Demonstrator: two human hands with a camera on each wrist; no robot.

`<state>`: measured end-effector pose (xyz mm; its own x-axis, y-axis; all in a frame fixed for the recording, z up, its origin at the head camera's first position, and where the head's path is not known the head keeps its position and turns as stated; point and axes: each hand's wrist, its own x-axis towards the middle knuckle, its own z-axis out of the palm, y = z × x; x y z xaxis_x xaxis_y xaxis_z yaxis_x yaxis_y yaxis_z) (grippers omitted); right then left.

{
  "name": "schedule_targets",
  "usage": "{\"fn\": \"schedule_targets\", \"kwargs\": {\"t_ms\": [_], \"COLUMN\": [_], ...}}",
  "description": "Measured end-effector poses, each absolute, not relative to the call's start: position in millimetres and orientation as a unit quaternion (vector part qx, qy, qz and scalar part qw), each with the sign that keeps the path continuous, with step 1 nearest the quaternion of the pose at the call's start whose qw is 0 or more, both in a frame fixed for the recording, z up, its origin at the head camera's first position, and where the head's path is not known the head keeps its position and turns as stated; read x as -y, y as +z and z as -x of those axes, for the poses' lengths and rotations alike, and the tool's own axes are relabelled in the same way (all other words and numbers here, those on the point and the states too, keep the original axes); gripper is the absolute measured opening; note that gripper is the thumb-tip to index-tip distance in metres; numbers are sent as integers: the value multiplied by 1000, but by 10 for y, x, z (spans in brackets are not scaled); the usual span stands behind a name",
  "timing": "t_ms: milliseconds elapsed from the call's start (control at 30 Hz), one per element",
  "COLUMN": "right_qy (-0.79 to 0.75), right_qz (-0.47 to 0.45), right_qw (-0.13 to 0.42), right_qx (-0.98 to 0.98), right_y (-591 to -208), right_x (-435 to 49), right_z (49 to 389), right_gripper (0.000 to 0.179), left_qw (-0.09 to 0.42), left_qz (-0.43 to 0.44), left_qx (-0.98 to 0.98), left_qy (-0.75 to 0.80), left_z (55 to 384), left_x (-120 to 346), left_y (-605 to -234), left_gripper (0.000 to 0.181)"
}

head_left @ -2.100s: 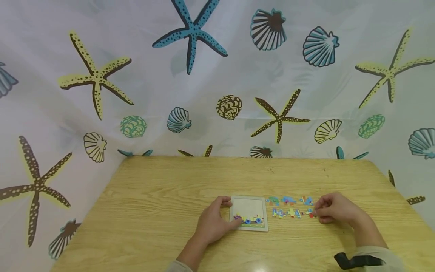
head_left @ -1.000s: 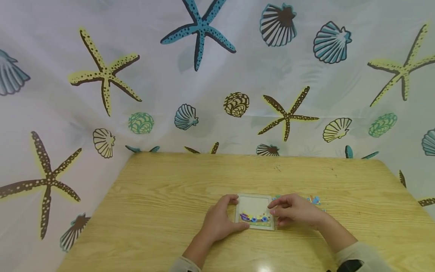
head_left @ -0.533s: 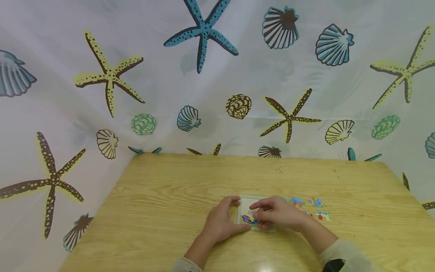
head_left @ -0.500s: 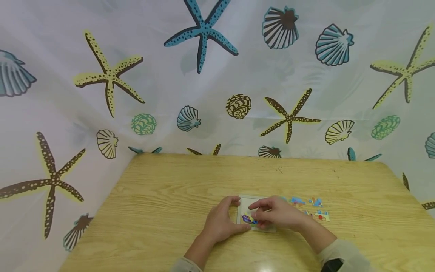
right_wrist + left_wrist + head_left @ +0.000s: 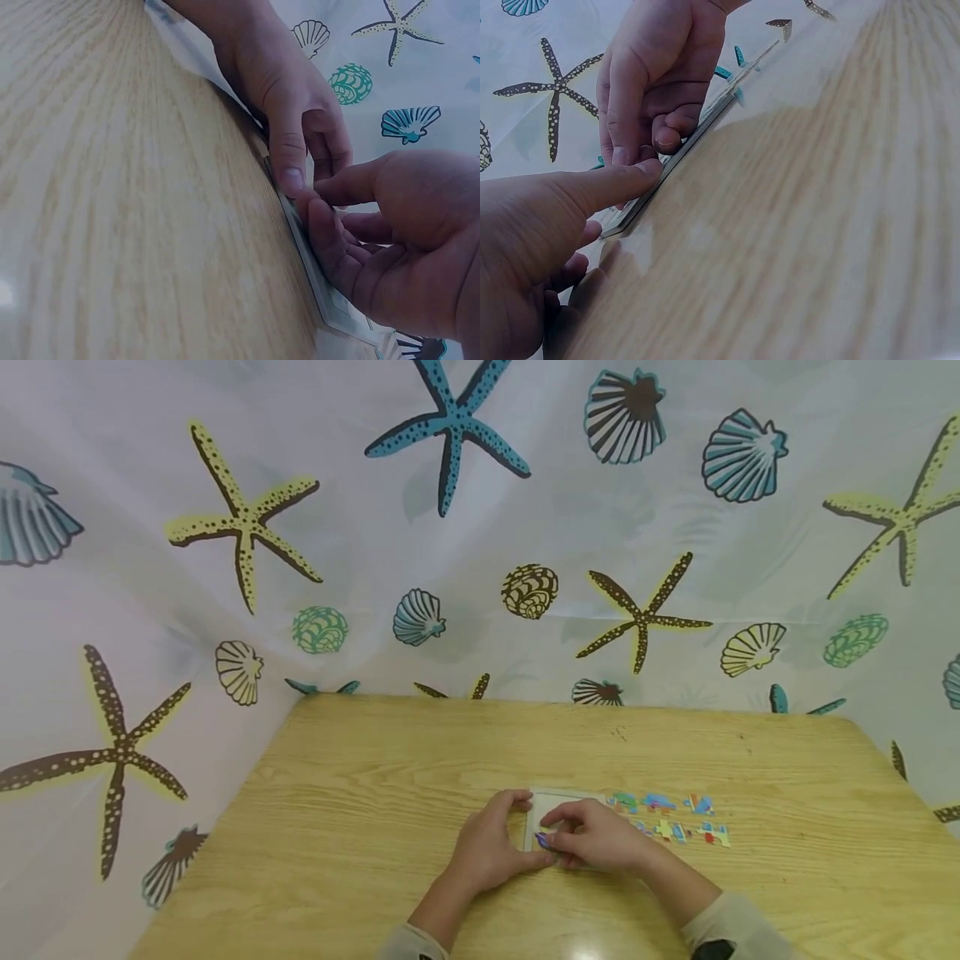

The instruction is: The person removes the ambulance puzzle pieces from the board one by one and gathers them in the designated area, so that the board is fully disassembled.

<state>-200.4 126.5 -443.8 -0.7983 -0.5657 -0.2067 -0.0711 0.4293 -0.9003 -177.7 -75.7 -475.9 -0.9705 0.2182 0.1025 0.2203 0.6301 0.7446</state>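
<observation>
My left hand grips the left side of a pale puzzle tray, with the thumb on its near edge and the fingers at its far left corner. Over the tray, my right hand pinches with thumb and index finger at a small puzzle piece, mostly hidden by the fingers. A purple bit of the puzzle picture shows beside those fingertips. In the right wrist view the right hand's fingertips come close to the left thumb at the tray rim. The tray's lower part is covered.
Loose colourful puzzle pieces lie in two rows right of the tray, among them a blue one and a red and yellow one. The wooden table backs onto a curtain printed with starfish and shells.
My right hand has moved left from the loose pieces onto the tray, then further toward its lower left. The left hand keeps its grip on the tray. The head view has shifted slightly.
</observation>
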Motion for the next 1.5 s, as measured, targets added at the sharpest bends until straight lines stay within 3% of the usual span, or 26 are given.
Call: {"fn": "schedule_targets", "kwargs": {"t_ms": [467, 900, 1500], "right_qy": [-548, -569, -611], "right_qz": [170, 124, 75], "right_qw": [231, 189, 218], "right_qx": [-786, -791, -758], "right_y": [-4470, -4437, -4364], "right_x": [-1255, -1382, -2055], "right_z": [1997, 1906, 1708], "right_gripper": [20, 33, 36], "left_qw": [7, -13, -19], "left_qz": [127, 116, 98], "left_qx": [904, 905, 906], "left_qy": [-408, -408, -412], "left_z": [1784, 1789, 1793], "left_x": [756, 747, 729], "left_y": [-4753, -4765, -4746], "left_gripper": [82, 83, 84]}}
